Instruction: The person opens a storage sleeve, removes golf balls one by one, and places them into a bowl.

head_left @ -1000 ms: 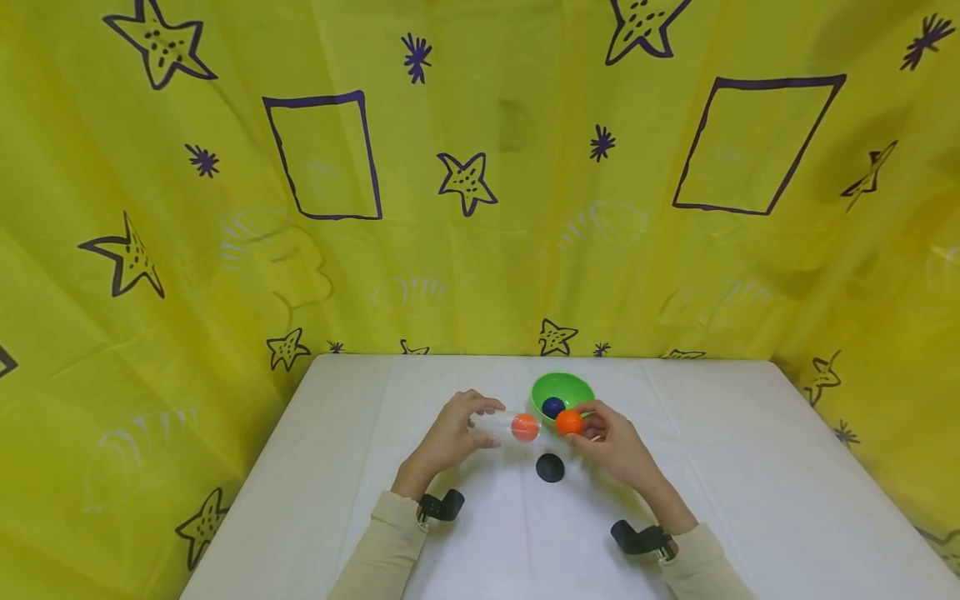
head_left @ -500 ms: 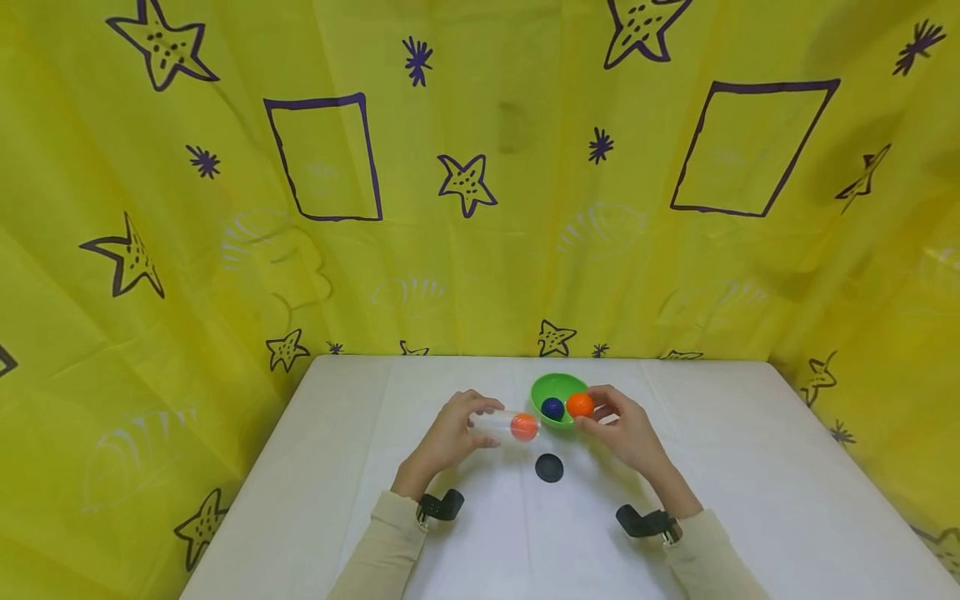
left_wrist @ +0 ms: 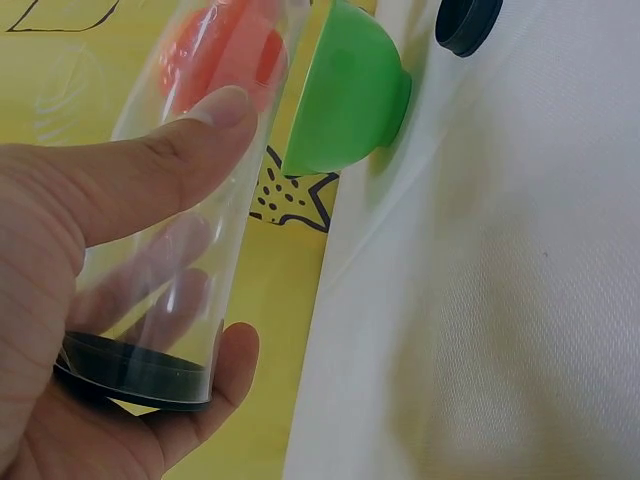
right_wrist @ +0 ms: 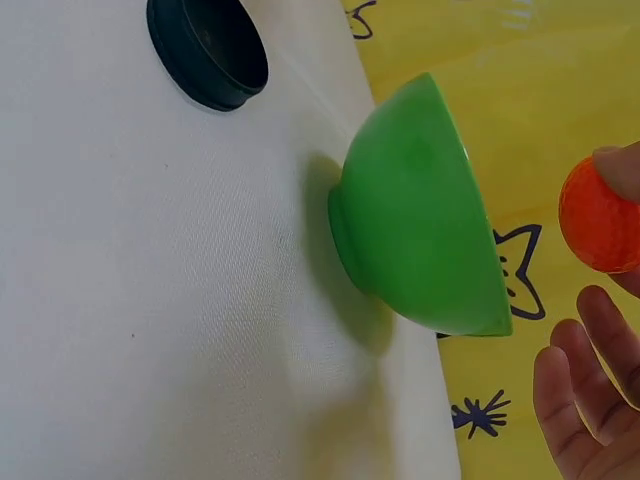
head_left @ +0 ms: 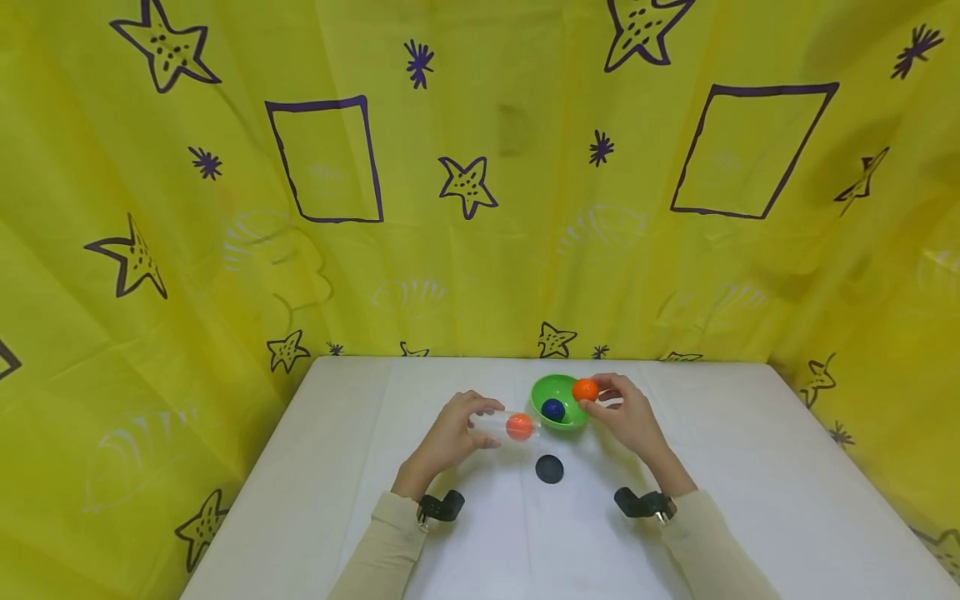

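My left hand (head_left: 450, 435) grips a clear plastic tube (head_left: 501, 425) lying sideways above the table, thumb on top. An orange ball (head_left: 519, 427) sits inside the tube near its open end; the tube (left_wrist: 190, 200) has a black cap at its base. My right hand (head_left: 626, 414) pinches a second orange ball (head_left: 585, 389) over the right rim of a green bowl (head_left: 558, 392). A dark blue ball (head_left: 553, 409) lies in the bowl. In the right wrist view the orange ball (right_wrist: 600, 215) is at my fingertips, beyond the bowl (right_wrist: 420, 240).
A black round lid (head_left: 550, 469) lies on the white table (head_left: 480, 533) in front of the bowl, between my hands. Yellow cloth with purple stars and squares (head_left: 480, 167) hangs behind and on both sides of the table.
My right hand has carried its orange ball up and away from the tube's mouth, to above the bowl's right rim. The left hand and tube have stayed put.
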